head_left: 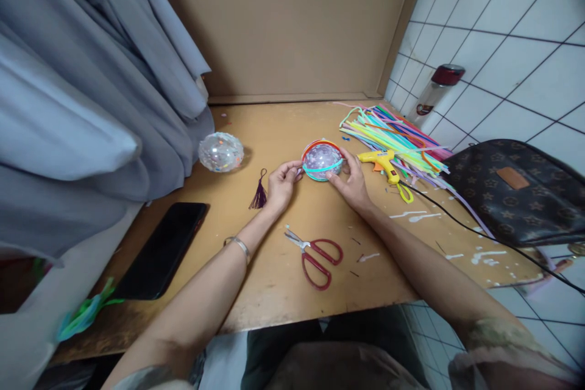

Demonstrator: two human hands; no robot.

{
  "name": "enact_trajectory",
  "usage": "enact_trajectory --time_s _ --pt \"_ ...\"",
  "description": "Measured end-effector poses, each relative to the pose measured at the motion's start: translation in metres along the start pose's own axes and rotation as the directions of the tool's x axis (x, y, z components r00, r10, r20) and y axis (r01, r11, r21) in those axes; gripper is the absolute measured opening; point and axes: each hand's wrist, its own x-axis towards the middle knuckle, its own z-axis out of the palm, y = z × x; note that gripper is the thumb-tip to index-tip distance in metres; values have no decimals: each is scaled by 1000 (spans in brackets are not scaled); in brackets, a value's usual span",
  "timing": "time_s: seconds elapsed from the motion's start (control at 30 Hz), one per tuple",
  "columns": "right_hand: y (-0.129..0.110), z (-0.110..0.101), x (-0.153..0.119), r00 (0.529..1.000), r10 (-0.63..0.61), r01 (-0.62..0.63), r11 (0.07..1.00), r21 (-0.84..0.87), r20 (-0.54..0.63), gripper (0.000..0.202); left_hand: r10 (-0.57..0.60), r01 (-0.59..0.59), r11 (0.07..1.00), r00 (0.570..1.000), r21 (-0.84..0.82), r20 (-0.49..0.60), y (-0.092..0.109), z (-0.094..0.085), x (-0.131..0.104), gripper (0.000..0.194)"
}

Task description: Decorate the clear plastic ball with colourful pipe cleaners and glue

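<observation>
Worktop (269, 292) carries the ball (323, 161), gripped by left hand (282, 186) and right hand (351, 181); the glue gun (382, 163) beside the right could burn fingers if brushed.

No wording readable here, just a tan patch (512, 177) on the dark patterned bag (484, 210) at right, a label (425, 109) on the far-right bottle (432, 92), both too small to make out
</observation>
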Motion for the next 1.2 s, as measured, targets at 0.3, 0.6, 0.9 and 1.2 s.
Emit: enact_trajectory --time_s 0.3,0.6,0.9,1.2 --pt "3 0 -1 1000 25 -25 999 -21 9 87 42 -42 999 999 1 -28 -4 -4 2 31" --pt "8 3 1 999 36 -37 999 34 29 86 29 -29 1000 999 -4 29 1 0 0 28" --pt "17 8 1 997 79 -82 978 190 22 78 28 -26 999 998 -39 48 1 -1 0 32" --pt "11 5 1 999 42 -43 993 108 16 70 29 -29 999 999 15 42 0 -1 0 31"
